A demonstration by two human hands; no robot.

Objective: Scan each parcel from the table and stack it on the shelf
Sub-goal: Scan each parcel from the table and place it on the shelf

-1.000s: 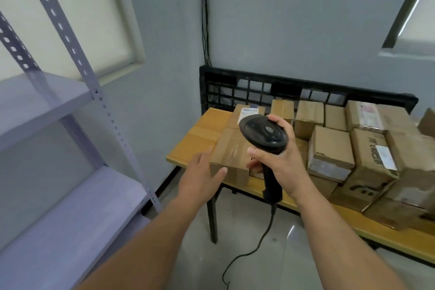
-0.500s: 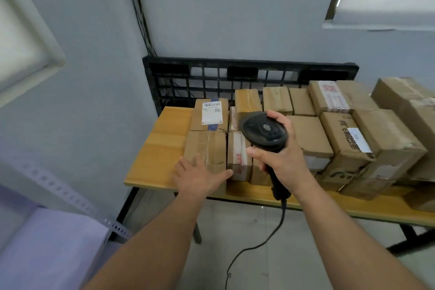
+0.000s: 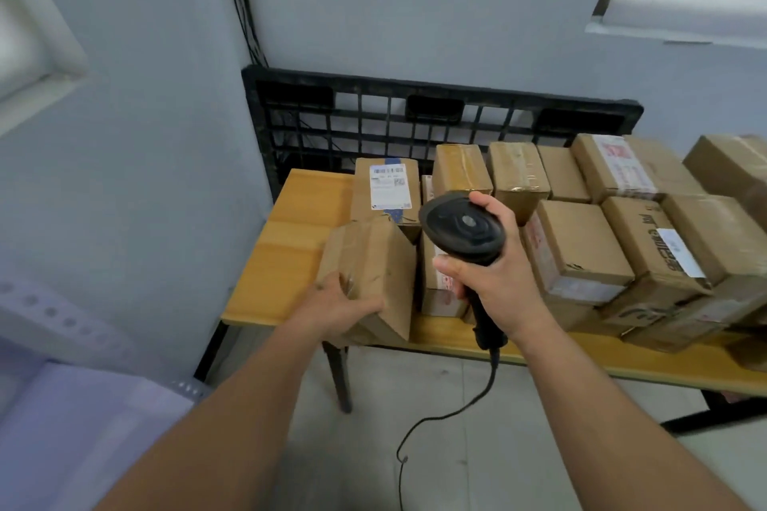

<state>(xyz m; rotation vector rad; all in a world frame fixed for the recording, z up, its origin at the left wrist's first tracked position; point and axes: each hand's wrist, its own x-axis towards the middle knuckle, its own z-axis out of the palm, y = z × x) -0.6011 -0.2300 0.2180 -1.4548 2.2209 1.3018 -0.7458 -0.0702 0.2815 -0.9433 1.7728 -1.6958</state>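
My left hand (image 3: 337, 308) grips a plain brown cardboard parcel (image 3: 373, 265) at its near lower corner; the parcel is tilted up off the front left part of the wooden table (image 3: 286, 245). My right hand (image 3: 494, 274) holds a black corded barcode scanner (image 3: 460, 228) by its handle, head up, just right of that parcel. Behind it lies a parcel with a white barcode label (image 3: 388, 189). Several more cardboard parcels (image 3: 581, 249) cover the table to the right. A corner of the pale grey shelf (image 3: 74, 427) shows at the lower left.
A black plastic pallet (image 3: 415, 116) leans upright against the wall behind the table. The scanner's cable (image 3: 436, 423) hangs down to the floor between my arms. A perforated shelf upright (image 3: 54, 311) stands at the left.
My view swung right from the shelf toward the table. My left hand went from resting on the front parcel to gripping it and tilting it up. The scanner stayed in my right hand.
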